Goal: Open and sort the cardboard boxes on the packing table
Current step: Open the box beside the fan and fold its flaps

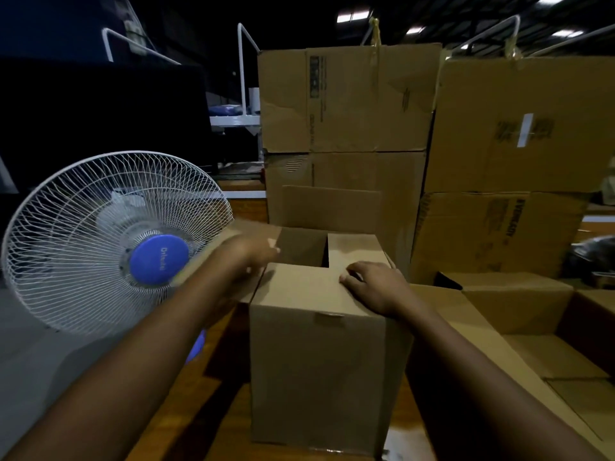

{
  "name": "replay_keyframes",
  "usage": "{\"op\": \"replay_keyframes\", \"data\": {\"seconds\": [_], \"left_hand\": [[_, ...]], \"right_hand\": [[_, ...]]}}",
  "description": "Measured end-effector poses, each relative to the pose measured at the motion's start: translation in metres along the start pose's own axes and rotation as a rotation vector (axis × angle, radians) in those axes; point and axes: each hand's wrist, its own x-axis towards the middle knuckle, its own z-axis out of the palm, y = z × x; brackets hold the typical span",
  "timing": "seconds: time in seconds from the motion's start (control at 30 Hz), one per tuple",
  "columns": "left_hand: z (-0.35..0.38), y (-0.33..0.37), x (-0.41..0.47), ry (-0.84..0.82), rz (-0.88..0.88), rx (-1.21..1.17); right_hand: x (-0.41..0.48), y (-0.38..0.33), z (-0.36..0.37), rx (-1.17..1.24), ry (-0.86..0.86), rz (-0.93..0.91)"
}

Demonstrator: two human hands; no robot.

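Box (319, 361) upright on the surface (216, 410), long axis vertical, directly ahead of both my hands. My right hand (372, 287) rests on the box's near top flap, fingers loosely bent, gripping nothing. My left hand (253, 257), blurred, sits at the box's left flap; I cannot tell whether it holds it. The opening lies at the box's far side, and the left hand looks nearer to it. Fan (116, 244) to the left of the box.

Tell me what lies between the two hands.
Head view: only bare cardboard, the top flap of the front box, between left hand and right hand.
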Motion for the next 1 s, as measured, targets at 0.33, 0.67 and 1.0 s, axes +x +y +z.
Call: {"op": "replay_keyframes", "data": {"seconds": [0.33, 0.67, 1.0], "left_hand": [[0.072, -0.051, 0.004, 0.118, -0.058, -0.726], [0.061, -0.059, -0.012, 0.033, 0.056, -1.156], [0.077, -0.049, -0.013, 0.143, 0.18, -0.487]], "right_hand": [[0.011, -0.033, 0.01, -0.059, -0.014, -0.006], [-0.036, -0.069, -0.09, 0.032, 0.292, -0.026], [-0.099, -0.094, -0.025, -0.177, -0.101, -0.052]]}}
